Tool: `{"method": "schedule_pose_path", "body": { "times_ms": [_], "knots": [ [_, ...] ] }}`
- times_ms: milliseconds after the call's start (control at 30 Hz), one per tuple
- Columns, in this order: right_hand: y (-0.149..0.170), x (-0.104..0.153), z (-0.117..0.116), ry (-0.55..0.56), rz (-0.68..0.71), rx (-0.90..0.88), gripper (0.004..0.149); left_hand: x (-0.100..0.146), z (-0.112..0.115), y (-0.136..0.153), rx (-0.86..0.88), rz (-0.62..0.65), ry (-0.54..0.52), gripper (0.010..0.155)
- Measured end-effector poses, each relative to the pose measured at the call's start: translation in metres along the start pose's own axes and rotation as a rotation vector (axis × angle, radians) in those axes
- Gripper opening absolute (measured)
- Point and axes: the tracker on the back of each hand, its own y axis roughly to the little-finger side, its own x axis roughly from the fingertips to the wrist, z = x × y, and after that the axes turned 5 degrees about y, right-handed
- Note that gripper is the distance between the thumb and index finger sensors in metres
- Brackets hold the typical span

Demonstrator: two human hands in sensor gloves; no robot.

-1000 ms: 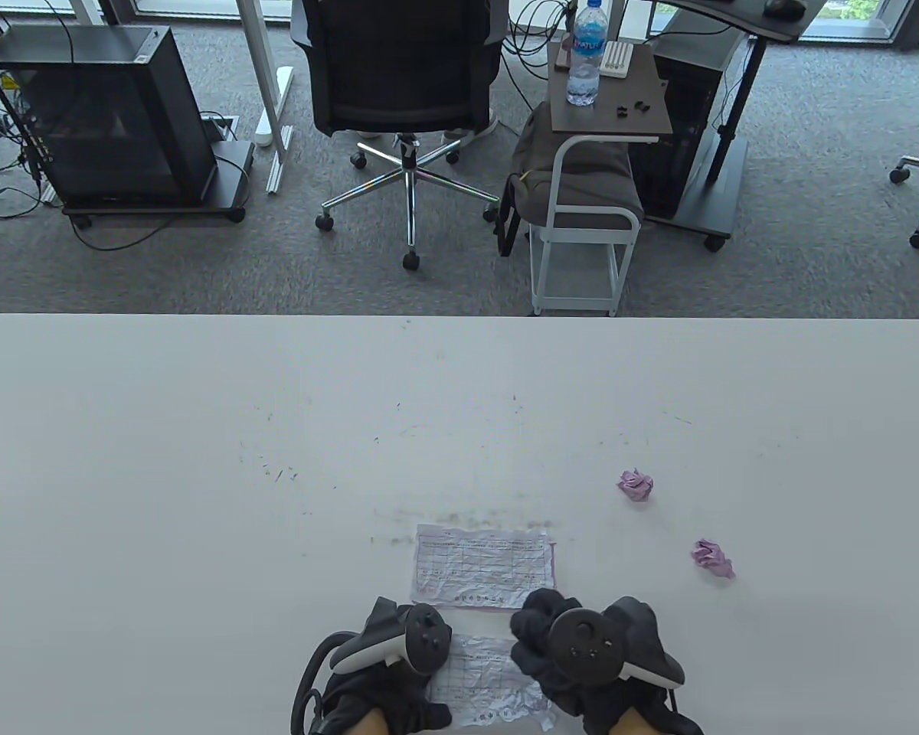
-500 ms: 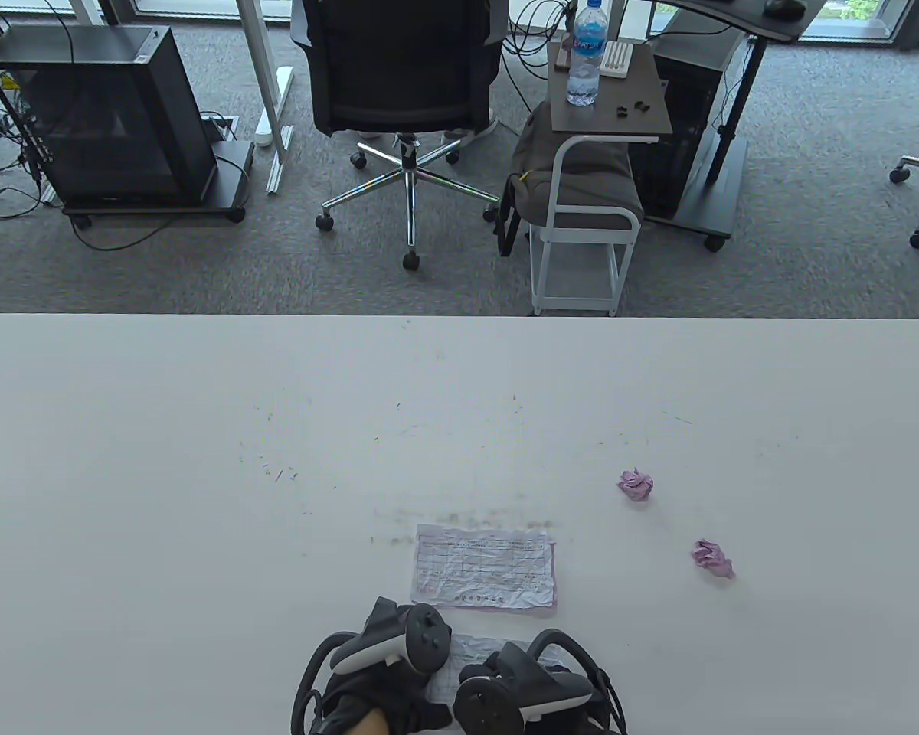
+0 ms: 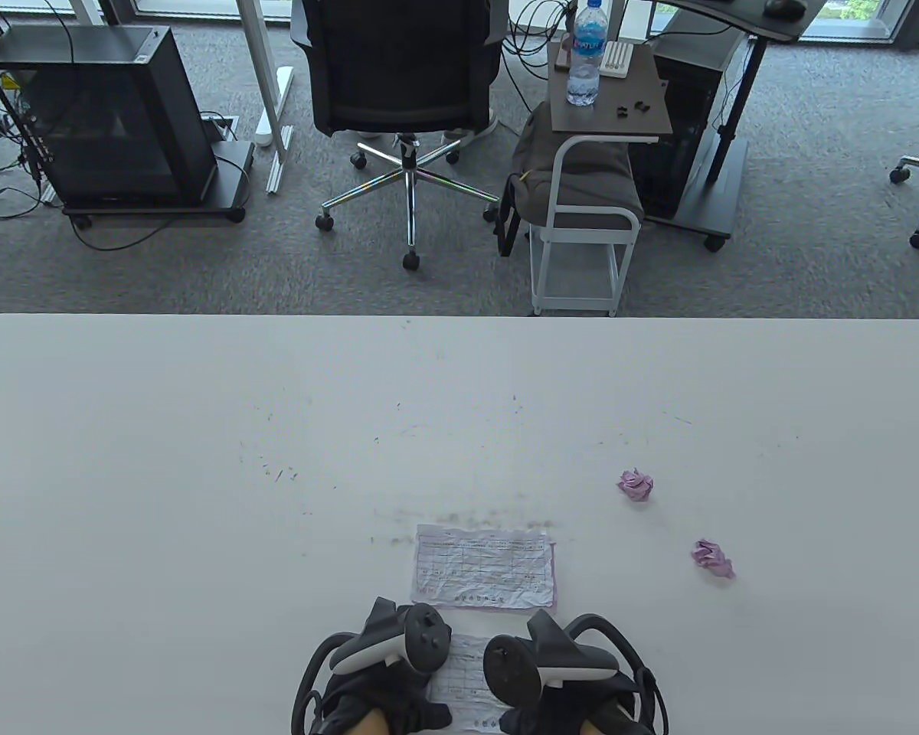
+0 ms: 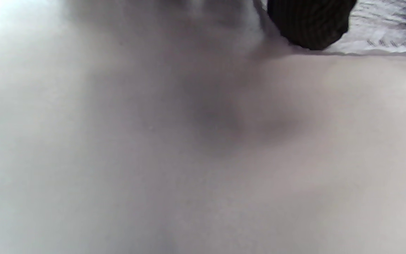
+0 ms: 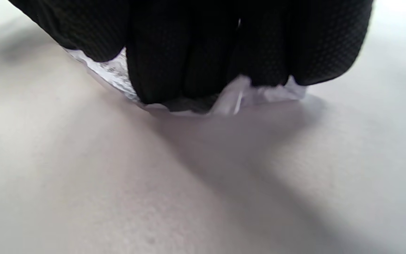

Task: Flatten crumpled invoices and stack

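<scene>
A partly flattened invoice (image 3: 466, 674) lies at the table's near edge between my two hands. My left hand (image 3: 387, 662) rests on its left side; in the left wrist view a gloved fingertip (image 4: 308, 24) presses the paper's edge (image 4: 375, 35). My right hand (image 3: 555, 677) presses on its right side; in the right wrist view the fingers (image 5: 189, 53) bear down on the creased paper (image 5: 115, 74). A flattened invoice (image 3: 484, 568) lies just beyond. Two crumpled purple invoice balls (image 3: 636, 485) (image 3: 712, 556) lie to the right.
The white table (image 3: 199, 459) stretches wide to the left and far side. Beyond its far edge are an office chair (image 3: 402, 76), a small side cart (image 3: 609, 122) with a water bottle (image 3: 586, 53), and a computer case (image 3: 99, 115).
My right hand slid left across the near invoice, then back to the right along it. My left hand stayed put. The flattened sheet and the two balls have not moved.
</scene>
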Motion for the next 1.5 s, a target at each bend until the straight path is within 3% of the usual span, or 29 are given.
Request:
{"method": "schedule_pose_path", "body": {
  "times_ms": [333,400,467,567,667,867,1000,1067,1500],
  "knots": [
    [0.029,0.006,-0.005,-0.087,-0.156,-0.039,0.034,0.000,0.000,0.001,0.005,0.003,0.001,0.087],
    [0.036,0.010,-0.003,-0.052,-0.167,-0.047,0.035,0.000,0.000,0.001,0.006,0.004,0.000,0.087],
    [0.044,0.019,0.004,0.066,-0.201,-0.048,0.036,0.000,0.000,0.001,0.007,0.006,0.000,0.087],
    [0.048,0.033,0.015,0.394,-0.179,-0.083,0.038,0.000,0.000,0.001,0.006,0.006,0.003,0.087],
    [0.036,0.033,0.018,0.514,-0.053,-0.099,0.039,0.000,0.000,0.001,0.006,0.008,0.003,0.087],
    [-0.008,0.008,0.006,0.351,0.155,-0.012,0.049,0.000,0.000,0.001,0.007,0.011,0.001,0.087],
    [-0.013,-0.005,-0.008,0.149,0.130,0.040,0.055,0.000,0.000,0.001,0.006,0.011,0.002,0.087],
    [-0.009,-0.004,-0.005,0.216,0.136,0.020,0.051,0.000,0.000,0.001,0.007,0.011,0.003,0.087],
    [0.027,0.007,0.002,0.203,-0.122,-0.039,0.036,-0.001,0.000,0.000,0.009,0.010,0.005,0.087]
  ]
}}
